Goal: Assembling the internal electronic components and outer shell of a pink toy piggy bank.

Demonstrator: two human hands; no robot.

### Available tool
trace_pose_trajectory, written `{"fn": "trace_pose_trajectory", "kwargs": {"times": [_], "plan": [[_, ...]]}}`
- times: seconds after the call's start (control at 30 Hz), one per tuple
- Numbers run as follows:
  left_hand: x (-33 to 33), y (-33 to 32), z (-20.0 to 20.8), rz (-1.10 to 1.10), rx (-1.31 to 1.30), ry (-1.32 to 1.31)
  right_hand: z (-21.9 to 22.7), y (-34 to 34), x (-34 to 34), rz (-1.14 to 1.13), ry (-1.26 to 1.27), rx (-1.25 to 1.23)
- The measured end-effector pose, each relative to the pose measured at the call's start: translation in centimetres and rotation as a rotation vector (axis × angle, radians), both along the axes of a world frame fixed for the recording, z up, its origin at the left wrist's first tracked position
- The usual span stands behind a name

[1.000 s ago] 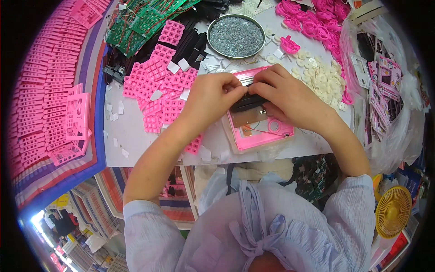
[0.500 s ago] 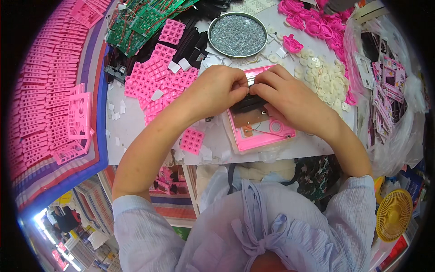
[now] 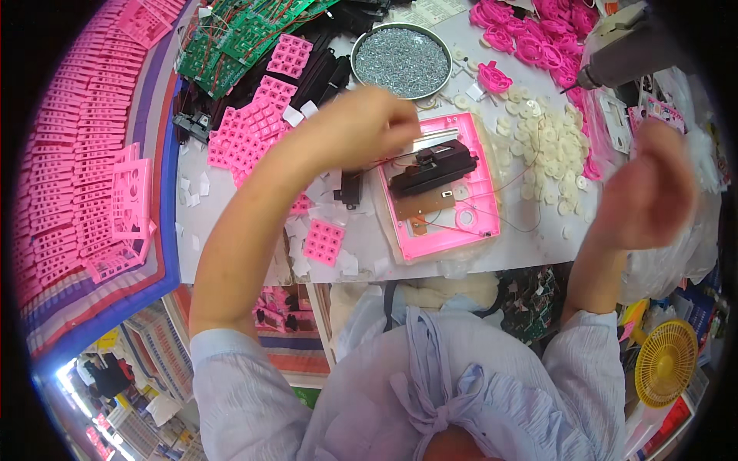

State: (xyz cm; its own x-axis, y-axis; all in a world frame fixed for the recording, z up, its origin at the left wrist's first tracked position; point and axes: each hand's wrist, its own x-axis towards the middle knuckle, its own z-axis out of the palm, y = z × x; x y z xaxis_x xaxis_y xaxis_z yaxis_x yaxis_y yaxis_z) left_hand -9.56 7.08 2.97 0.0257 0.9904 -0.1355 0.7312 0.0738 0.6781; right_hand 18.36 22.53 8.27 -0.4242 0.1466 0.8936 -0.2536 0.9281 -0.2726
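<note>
A pink plastic case lies on the table in front of me, its inside facing up. Across it rests a black elongated plastic part, slightly aslant, beside a brown circuit board and thin wires. My left hand hovers at the case's upper left corner, fingers curled together; whatever they may hold is hidden. Away to the right, my right hand is raised off the case and smeared by motion, so its fingers cannot be made out. Above it is a dark electric screwdriver, apart from the hand.
A round tin of small screws stands behind the case. Pink keypads and green circuit boards are piled left; white discs and pink rings lie right. Stacked pink cases fill the far left.
Both hands were together over the case; the right has swung far right and the left has shifted slightly up and left. The black part is now uncovered. More of the screwdriver shows.
</note>
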Motion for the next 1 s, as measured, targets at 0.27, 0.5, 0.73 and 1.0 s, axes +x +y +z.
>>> {"fn": "trace_pose_trajectory", "kwargs": {"times": [0.27, 0.5, 0.73, 1.0], "plan": [[-2.4, 5.5, -5.7, 0.111, 0.368, 0.708, 1.3, 2.2, -9.5, 0.277, -0.202, -0.762], [-2.8, 6.2, -5.9, 0.145, 0.412, 0.751, 1.6, -0.5, -11.9, 0.506, -0.379, -1.139], [-1.2, 4.7, -4.5, 0.249, 0.557, 0.532, -0.6, -0.4, -10.6, 0.581, -0.285, -1.176], [-0.9, 4.1, -3.5, 0.244, 0.573, 0.591, 0.0, -1.9, -8.9, 0.551, -0.37, -1.08]]}}
